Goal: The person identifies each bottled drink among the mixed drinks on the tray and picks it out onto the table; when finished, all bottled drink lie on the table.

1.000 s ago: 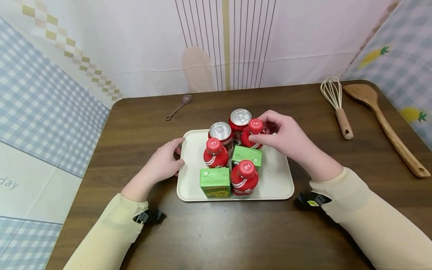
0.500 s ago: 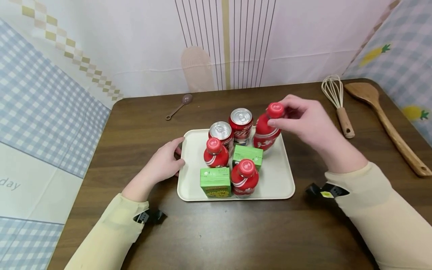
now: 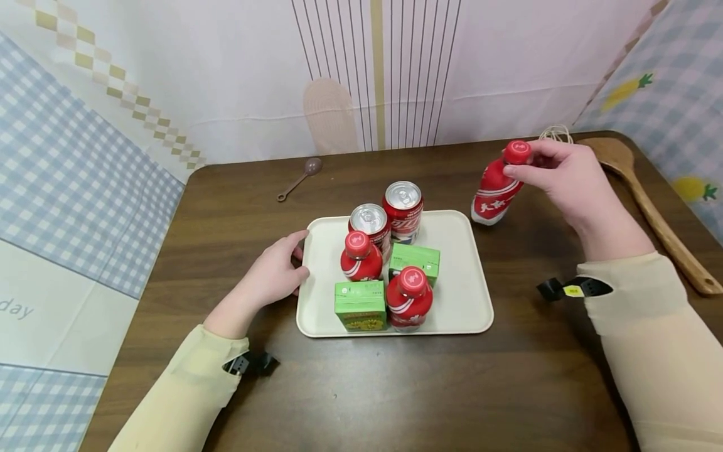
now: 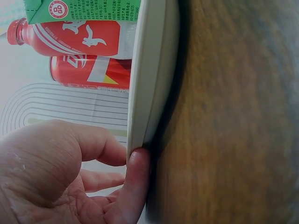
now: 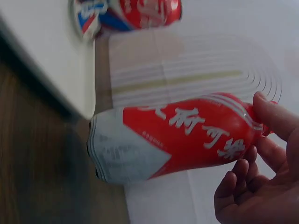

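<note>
Head view, right hand [image 3: 572,181] pinching bottle [image 3: 495,193], left hand [image 3: 275,270] touching tray [image 3: 460,282]

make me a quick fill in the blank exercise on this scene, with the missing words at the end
1. The person's ____ hand touches the rim of the cream tray.
2. The right hand holds a plastic bottle with a ____ cap.
3. The tray bears ____ soda cans.
4. The tops of the drink cartons on the tray are ____.

Missing words: left, red, two, green.
</note>
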{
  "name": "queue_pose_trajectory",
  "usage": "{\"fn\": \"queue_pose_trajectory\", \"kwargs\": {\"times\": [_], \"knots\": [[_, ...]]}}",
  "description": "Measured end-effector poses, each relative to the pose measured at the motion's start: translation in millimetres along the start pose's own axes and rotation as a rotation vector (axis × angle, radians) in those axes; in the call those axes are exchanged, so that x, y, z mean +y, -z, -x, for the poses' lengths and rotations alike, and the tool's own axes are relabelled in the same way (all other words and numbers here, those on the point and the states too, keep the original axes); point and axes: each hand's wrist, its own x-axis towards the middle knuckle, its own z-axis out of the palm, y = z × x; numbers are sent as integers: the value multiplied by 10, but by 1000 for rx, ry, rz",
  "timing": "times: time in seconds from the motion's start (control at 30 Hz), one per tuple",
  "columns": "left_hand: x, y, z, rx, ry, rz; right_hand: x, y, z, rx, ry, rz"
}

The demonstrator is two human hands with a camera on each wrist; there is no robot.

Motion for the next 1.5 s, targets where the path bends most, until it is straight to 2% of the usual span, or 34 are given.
{"fn": "queue_pose_trajectory", "kwargs": {"times": [0.33, 0.57, 0.93, 1.2, 1.37, 1.43, 1.5], "knots": [[17, 13, -4, 8, -9, -5, 138, 59, -77, -44, -56, 50], [18, 13, -2, 7, -5, -17, 126, 41, -57, -46, -39, 99], [-34, -13, 7, 12, -3, -18, 101, 10, -59, -57, -25, 258], [-20, -11, 15, 11, 1, -5, 84, 8, -64, -68, -28, 278], [-5, -10, 15, 9, 4, -8, -48, 26, -19, -103, 16, 370], [4, -5, 14, 8, 5, -12, -178, 19, 53, -76, 50, 389], [12, 0, 11, 9, 4, -14, -343, -11, 162, -13, 96, 358]]}}
